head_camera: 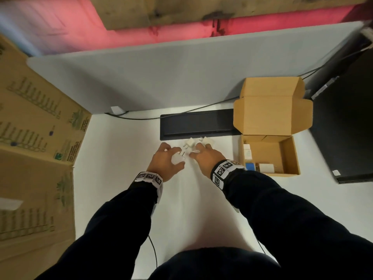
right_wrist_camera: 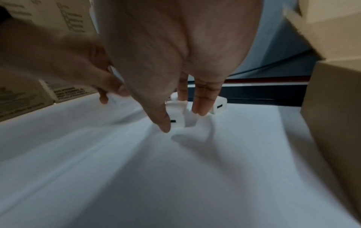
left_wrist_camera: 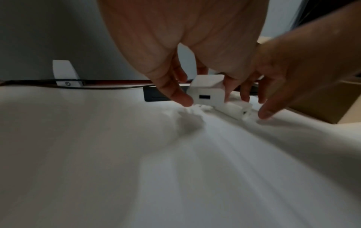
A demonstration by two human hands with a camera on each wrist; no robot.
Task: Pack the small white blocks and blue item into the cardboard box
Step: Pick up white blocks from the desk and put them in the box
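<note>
My left hand (head_camera: pixel 175 158) pinches a small white block (left_wrist_camera: pixel 207 90) between thumb and fingers; its USB slot faces the left wrist camera. My right hand (head_camera: pixel 198 150) reaches down with nearly straight fingers over more white blocks (head_camera: pixel 190 144). Its thumb and fingertips (right_wrist_camera: pixel 199 111) stand either side of one block (right_wrist_camera: pixel 178 118), and another block (right_wrist_camera: pixel 220 106) lies just behind. The small cardboard box (head_camera: pixel 290 156) stands open to the right. It holds the blue item (head_camera: pixel 250 166) and white blocks (head_camera: pixel 265 168).
A black flat bar (head_camera: pixel 196 124) lies just behind the blocks, with a cable (head_camera: pixel 141 118) running along the grey back panel. A large printed carton (head_camera: pixel 36 138) stands at the left. A black device (head_camera: pixel 347 128) sits at the far right. White cloth (head_camera: pixel 121 158) covers the table.
</note>
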